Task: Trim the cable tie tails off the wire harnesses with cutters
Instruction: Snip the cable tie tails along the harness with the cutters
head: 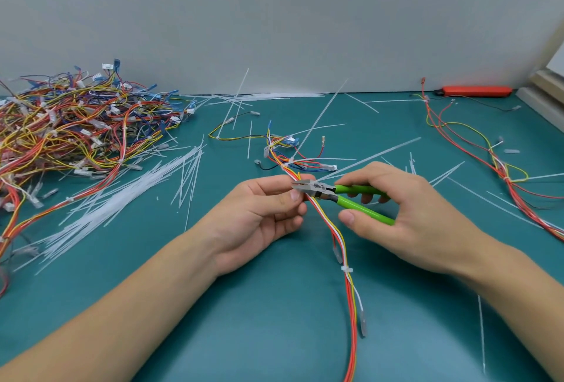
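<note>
A wire bundle (328, 223) was pinched in the left hand (259, 220); green cutters (345, 195) were gripped in the right hand (399, 210). A teal table (274, 320) lay beneath, a grey wall (274, 15) beyond.

The cutters (329, 192) have dull grey metal jaws and glossy green plastic handles. The cable ties (122, 198) are translucent white plastic. The wires (332, 229) carry smooth coloured plastic insulation. The surface (274, 336) is a matt teal mat.
</note>
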### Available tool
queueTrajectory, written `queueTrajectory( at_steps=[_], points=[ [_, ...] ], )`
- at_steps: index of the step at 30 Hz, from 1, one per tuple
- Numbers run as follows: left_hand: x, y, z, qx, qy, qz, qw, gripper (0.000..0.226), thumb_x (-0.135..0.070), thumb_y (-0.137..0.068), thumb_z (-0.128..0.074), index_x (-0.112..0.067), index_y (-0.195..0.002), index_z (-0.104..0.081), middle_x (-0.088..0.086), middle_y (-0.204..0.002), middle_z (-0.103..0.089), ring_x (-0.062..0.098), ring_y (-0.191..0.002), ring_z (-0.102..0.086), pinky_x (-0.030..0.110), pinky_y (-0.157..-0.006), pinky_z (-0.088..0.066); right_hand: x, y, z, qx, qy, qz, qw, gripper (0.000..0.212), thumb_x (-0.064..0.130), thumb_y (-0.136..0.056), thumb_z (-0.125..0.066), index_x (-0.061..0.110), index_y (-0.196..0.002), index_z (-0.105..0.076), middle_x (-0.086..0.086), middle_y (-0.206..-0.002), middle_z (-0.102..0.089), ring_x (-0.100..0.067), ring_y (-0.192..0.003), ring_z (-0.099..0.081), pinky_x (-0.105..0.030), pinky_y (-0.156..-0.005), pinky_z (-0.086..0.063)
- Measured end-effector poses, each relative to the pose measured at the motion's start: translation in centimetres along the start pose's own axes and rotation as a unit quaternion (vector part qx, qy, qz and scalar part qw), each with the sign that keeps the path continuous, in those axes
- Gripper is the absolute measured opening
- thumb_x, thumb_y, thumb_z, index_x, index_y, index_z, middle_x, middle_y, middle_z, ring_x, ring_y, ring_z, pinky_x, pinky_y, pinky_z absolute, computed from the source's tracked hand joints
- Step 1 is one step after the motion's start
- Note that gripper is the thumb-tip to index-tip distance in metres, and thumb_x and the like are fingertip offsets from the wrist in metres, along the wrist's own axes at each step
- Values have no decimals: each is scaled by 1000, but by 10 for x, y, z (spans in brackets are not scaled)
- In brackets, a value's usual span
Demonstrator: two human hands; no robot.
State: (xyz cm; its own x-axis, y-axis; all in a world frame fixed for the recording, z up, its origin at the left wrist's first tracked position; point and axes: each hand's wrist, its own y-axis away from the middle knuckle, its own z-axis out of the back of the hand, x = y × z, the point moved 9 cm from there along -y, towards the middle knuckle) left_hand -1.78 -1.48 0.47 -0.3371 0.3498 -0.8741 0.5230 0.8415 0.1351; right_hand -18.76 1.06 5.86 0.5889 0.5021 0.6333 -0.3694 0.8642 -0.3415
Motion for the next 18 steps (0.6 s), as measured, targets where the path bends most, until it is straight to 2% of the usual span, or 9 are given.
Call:
queueTrajectory(
  at_steps=[4, 12, 15, 18],
  points=[
    [-1, 0, 0, -3, -1, -1, 1000, 26, -6, -87, -67, -12, -108, -80, -3, -82, -72, 9, -73, -66, 22, -71, -57, -1, -1, -2, -5, -5, -6, 1000, 37, 56, -91, -63, 31, -117, -68, 17, -108, -66, -14, -105, -63, -14, -84, -45],
    [-1, 1, -1, -11, -2, 7, 1000, 26, -5, -86, -66, -11, -106, -81, -2, -81, -72, 8, -71, -66, 22, -70, -57, -3, -1, -3, -13, 8, -13, 1000, 20, 49, -93, -65, 34, -106, -67, 13, -92, -65, -16, -84, -57, -13, -70, -40],
    [-1, 1, -2, -10, -3, 8, 1000, 25, -4, -86, -66, -10, -106, -80, -3, -80, -72, 8, -71, -65, 22, -70, -57, -4, -1, -2, -13, 8, -18, 1000, 19, 50, -92, -65, 35, -104, -67, 11, -88, -64, -19, -78, -55, -18, -64, -41],
    [-1, 2, -2, -14, -4, 11, 1000, 24, -4, -86, -66, -10, -104, -80, -1, -83, -72, 8, -71, -65, 22, -70, -57, -5, -1, -3, -9, 3, -24, 1000, 20, 53, -92, -64, 36, -103, -66, 8, -85, -64, -21, -72, -53, -32, -64, -46]
  ],
)
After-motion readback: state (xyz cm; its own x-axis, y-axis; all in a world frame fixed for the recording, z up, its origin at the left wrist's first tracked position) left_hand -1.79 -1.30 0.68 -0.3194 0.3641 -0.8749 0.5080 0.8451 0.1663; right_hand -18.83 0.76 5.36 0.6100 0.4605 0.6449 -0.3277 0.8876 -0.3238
